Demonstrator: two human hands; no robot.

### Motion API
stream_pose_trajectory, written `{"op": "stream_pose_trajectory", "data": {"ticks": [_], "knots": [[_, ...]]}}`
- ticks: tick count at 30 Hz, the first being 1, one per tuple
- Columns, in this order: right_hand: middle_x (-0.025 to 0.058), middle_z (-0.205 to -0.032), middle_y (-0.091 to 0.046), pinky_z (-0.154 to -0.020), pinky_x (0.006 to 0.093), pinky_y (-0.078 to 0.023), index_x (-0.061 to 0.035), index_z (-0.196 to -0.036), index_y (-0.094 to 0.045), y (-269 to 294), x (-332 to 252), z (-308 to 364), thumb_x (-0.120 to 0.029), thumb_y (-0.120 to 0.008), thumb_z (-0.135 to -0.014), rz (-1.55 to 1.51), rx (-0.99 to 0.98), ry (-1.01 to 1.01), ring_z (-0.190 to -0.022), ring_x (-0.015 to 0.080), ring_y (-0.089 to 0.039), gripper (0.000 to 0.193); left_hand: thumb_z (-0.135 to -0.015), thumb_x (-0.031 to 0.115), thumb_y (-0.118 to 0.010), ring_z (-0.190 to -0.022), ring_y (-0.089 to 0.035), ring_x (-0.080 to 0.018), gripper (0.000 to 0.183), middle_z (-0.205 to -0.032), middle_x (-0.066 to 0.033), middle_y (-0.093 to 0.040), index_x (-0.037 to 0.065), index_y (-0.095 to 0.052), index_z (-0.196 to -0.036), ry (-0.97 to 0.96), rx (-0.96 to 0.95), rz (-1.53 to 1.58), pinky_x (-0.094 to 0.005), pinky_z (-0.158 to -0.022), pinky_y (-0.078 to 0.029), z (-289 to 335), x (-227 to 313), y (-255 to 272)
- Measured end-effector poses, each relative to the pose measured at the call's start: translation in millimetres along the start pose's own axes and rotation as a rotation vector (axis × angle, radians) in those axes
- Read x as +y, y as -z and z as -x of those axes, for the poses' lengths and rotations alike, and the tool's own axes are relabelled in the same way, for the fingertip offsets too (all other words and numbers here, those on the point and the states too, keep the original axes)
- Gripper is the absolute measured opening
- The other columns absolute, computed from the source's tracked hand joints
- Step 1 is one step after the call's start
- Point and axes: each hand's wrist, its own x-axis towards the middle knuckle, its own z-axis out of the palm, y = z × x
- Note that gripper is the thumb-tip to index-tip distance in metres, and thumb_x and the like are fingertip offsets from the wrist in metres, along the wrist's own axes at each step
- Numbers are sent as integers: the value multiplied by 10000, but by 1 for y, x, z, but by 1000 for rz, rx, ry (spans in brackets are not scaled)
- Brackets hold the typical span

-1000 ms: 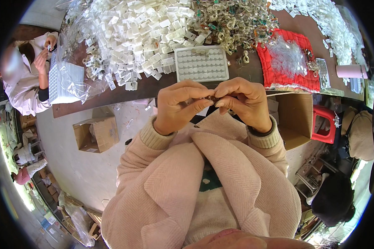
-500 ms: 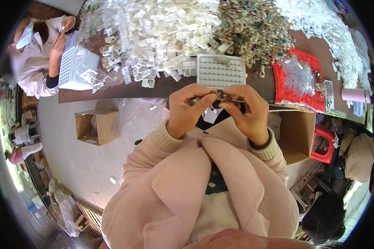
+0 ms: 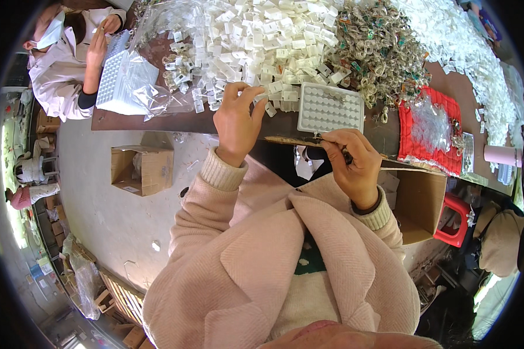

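Note:
My left hand [image 3: 237,125] is raised at the near edge of a heap of white plastic tags [image 3: 273,46]. Its thumb and forefinger curve together on a small white plastic tag [image 3: 260,98] there. My right hand [image 3: 355,164] is closed in a pinch in front of the table edge. A small dark metallic piece [image 3: 318,136] shows at its fingertips; its exact kind is too small to make out. Just beyond that hand lies a white tray [image 3: 301,123] with rows of small compartments.
A pile of metal clasps and rings [image 3: 381,52] lies beyond the tray. On the right are a red cloth [image 3: 410,139] with clear plastic bags and a pink cylinder [image 3: 502,156]. Cardboard boxes [image 3: 157,168] stand below the table. A co-worker [image 3: 61,81] works at the left.
My hands were together in front of the tray. The left has moved away, left and forward, to the white heap; the right stays near the table edge. The view has shifted slightly.

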Motion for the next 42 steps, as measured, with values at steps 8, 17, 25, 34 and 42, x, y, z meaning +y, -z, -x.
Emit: {"op": "stream_pose_trajectory", "data": {"ticks": [8, 17, 25, 34, 42], "knots": [[61, -850, -661, -581, 231, -478, 5, -997, -663, 3, 0, -3, 43, -667, -869, -335, -1, -186, -676, 100, -600, 134, -830, 32, -728, -787, -640, -152, 117, -1045, -86, -677, 9, -667, -927, 43, -82, 273, -268, -678, -511, -7, 14, 7], [77, -942, -690, -533, 166, -449, 25, -1061, -617, 1, 0, -10, 2, -627, -929, -846, 88, -298, -709, 49, -603, 134, -812, 38, -778, -755, -566, -63, 329, -976, -32, -644, 31, -695, -1131, 192, -273, 983, -183, -611, -434, 28, 70, -12], [49, -900, -685, -549, 165, -448, 13, -1052, -624, 9, 1, -6, 6, -640, -920, -803, 75, -304, -710, 48, -604, 133, -883, 13, -691, -611, -533, -33, 306, -964, -86, -709, 19, -634, -1183, 748, -610, 1412, -153, -473, -361, 27, 69, -4], [54, -850, -683, -584, 205, -446, 15, -946, -693, 1, -9, -4, 72, -678, -823, -358, 160, -203, -653, 62, -554, 137, -865, -30, -697, -633, -561, -37, 238, -986, -126, -704, 12, -602, -1079, 584, -270, 1539, -172, -476, -399, 39, 69, -12], [61, -847, -686, -591, 221, -456, 14, -950, -706, 5, -13, -5, 56, -687, -818, -338, 86, -191, -638, 84, -561, 140, -835, -92, -700, -982, -658, -175, 218, -1074, -175, -691, -21, -605, -1018, 241, -101, 1414, -296, -856, -554, 44, 70, -18]]}}
